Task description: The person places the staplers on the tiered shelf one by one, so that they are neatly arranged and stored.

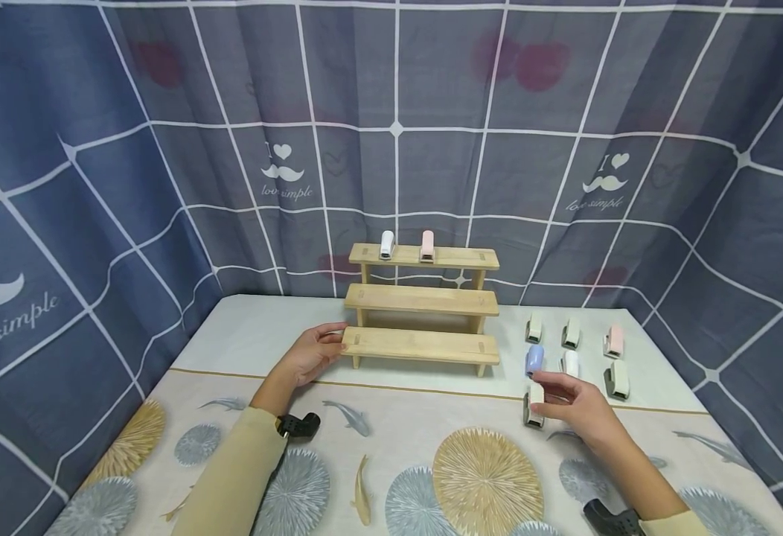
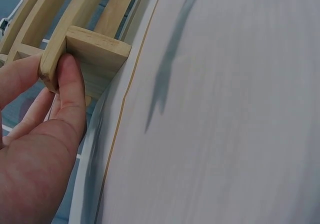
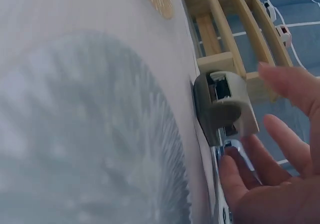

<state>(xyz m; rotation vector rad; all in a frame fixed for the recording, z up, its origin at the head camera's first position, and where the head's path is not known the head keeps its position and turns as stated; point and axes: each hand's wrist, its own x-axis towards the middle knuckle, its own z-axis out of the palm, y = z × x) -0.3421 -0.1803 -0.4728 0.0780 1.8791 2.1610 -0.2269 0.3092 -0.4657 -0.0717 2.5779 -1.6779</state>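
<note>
My left hand pinches the left end of the lowest board of a three-step wooden display stand; in the left wrist view the thumb and fingers lie on either side of that board end. At the right, my right hand is held around a cream mini stapler standing on the table. The right wrist view has this stapler with its grey base, the fingers and thumb spread loosely beside it. On the top step stand a white stapler and a pink stapler.
Behind my right hand stand a blue stapler, a white one, another pink one and several cream ones. A patterned cloth covers the table front. A grid-print curtain closes off the back and sides.
</note>
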